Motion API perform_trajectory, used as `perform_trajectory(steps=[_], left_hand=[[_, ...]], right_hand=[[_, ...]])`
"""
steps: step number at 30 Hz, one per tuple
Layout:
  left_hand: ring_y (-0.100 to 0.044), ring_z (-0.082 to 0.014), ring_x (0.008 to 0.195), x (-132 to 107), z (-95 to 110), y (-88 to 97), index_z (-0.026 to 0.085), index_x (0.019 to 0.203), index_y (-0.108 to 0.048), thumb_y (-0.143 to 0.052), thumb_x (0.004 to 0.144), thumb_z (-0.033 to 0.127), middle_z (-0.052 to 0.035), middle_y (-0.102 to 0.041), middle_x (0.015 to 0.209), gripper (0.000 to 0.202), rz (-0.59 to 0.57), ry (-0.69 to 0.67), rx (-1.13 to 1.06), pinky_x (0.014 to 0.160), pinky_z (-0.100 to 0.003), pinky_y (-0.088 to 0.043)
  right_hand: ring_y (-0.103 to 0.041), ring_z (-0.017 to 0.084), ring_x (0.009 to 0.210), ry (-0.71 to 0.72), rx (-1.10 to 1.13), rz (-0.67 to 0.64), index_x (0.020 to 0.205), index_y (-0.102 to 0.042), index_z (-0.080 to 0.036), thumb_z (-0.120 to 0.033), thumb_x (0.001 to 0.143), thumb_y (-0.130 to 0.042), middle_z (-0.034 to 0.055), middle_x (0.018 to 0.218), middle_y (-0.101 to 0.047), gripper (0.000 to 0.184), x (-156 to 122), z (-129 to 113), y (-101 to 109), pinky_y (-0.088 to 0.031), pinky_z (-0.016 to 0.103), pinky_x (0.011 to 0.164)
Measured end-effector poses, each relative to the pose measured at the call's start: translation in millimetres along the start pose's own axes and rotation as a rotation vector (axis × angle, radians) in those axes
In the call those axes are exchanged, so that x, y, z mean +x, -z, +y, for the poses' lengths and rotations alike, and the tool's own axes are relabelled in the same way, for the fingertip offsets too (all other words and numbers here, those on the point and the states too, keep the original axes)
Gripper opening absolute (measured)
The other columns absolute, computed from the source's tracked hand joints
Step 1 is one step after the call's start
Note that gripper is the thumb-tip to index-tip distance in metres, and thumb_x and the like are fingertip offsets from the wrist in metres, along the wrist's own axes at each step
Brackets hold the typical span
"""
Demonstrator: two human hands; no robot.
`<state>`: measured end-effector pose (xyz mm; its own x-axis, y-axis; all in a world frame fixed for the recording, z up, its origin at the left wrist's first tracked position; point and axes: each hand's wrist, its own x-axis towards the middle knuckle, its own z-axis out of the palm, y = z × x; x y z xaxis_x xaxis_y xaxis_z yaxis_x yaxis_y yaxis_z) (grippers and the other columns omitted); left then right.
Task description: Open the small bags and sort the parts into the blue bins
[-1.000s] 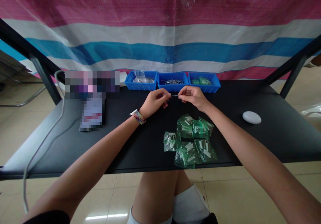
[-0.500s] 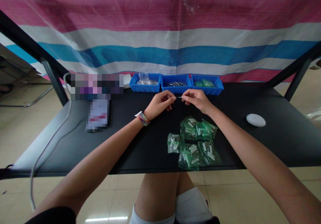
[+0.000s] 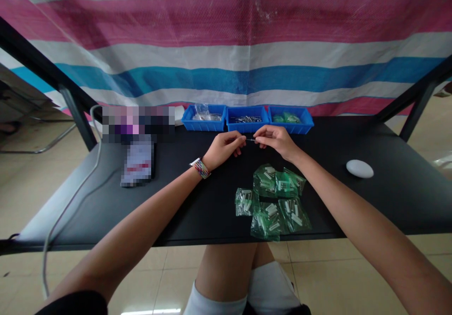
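Note:
Between my two hands runs a thin metal screw-like piece, level and just in front of the blue bins. Its left end is pinched in the thumb and fingers of my left hand, which has a colourful band at the wrist. At the other end, the fingertips of my right hand close on the same piece. Finer detail on it is too small to make out. Behind the hands, the middle blue bin holds many loose metal pieces of similar look.
The left blue bin contains clear plastic bags, the right blue bin green ones. Several filled green bags with white and metal pieces lie nearer me. A white oval object sits right; a cable crosses the black tabletop left.
Both hands keep their pinch on the metal piece, with hardly any movement. A slightly longer stretch of it seems to show between the fingertips. The view has shifted a little.

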<state>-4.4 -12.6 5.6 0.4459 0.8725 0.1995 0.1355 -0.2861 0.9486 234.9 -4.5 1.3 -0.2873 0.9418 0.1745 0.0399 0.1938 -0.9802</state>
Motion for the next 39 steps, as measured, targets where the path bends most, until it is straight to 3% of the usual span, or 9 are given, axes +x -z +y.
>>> perform_trajectory(steps=[10, 19, 23, 27, 33, 39], left_hand=[[-0.065, -0.0103, 0.06, 0.6, -3.9, -0.8, 0.015, 0.085, -0.073, -0.064, 0.102, 0.061, -0.0034, -0.068, 0.072, 0.05, -0.009, -0.005, 0.051, 0.055, -0.019, -0.053], [-0.066, -0.01, 0.062, -0.9, -0.5, -1.5, 0.017, 0.098, -0.065, -0.076, 0.096, 0.045, 0.0006, -0.064, 0.079, 0.03, -0.011, -0.025, -0.025, 0.054, -0.019, -0.054], [-0.066, -0.0104, 0.061, -1.3, 1.0, -1.6, 0.017, 0.094, -0.067, -0.074, 0.097, 0.047, 0.0003, -0.064, 0.076, 0.031, -0.007, -0.03, -0.014, 0.056, -0.02, -0.055], [-0.065, -0.011, 0.061, -1.2, 2.5, -0.3, 0.016, 0.083, -0.07, -0.069, 0.099, 0.053, -0.0026, -0.068, 0.072, 0.041, -0.011, -0.001, 0.03, 0.057, -0.02, -0.054], [-0.064, -0.0116, 0.059, -1.1, 4.6, -0.1, 0.015, 0.085, -0.075, -0.067, 0.099, 0.061, -0.0035, -0.068, 0.068, 0.049, 0.015, 0.023, 0.01, 0.056, -0.021, -0.053], [-0.065, -0.0117, 0.061, -0.2, 3.4, -0.5, 0.014, 0.087, -0.076, -0.067, 0.099, 0.067, -0.0051, -0.07, 0.072, 0.055, 0.0, 0.02, 0.002, 0.057, -0.021, -0.054]], right_hand=[[-0.066, 0.016, 0.066, 0.03, -0.008, 0.002, 0.084, -0.078, -0.02, -0.043, 0.072, -0.095, 0.0017, 0.074, -0.073, 0.031, 0.4, 3.9, -0.1, -0.053, 0.029, 0.063], [-0.065, 0.015, 0.062, 0.034, -0.067, 0.003, 0.081, -0.078, -0.019, -0.059, 0.082, -0.085, 0.0056, 0.079, -0.078, 0.041, 0.3, 2.3, -0.3, -0.052, 0.028, 0.059], [-0.065, 0.016, 0.062, 0.031, -0.081, -0.006, 0.081, -0.078, -0.019, -0.062, 0.083, -0.083, 0.0061, 0.078, -0.078, 0.043, 0.3, 2.1, -0.6, -0.052, 0.028, 0.059], [-0.066, 0.016, 0.064, 0.023, -0.059, -0.004, 0.085, -0.08, -0.02, -0.057, 0.082, -0.085, 0.0052, 0.079, -0.078, 0.037, -1.5, -1.3, -0.7, -0.053, 0.029, 0.06], [-0.068, 0.017, 0.068, 0.022, -0.025, -0.019, 0.086, -0.079, -0.02, -0.041, 0.071, -0.094, 0.0017, 0.075, -0.075, 0.03, -3.7, -0.8, 0.0, -0.056, 0.031, 0.068], [-0.067, 0.016, 0.067, 0.039, -0.008, -0.01, 0.085, -0.077, -0.019, -0.045, 0.076, -0.091, 0.0024, 0.076, -0.074, 0.031, -3.0, 1.2, -0.1, -0.055, 0.029, 0.066]])
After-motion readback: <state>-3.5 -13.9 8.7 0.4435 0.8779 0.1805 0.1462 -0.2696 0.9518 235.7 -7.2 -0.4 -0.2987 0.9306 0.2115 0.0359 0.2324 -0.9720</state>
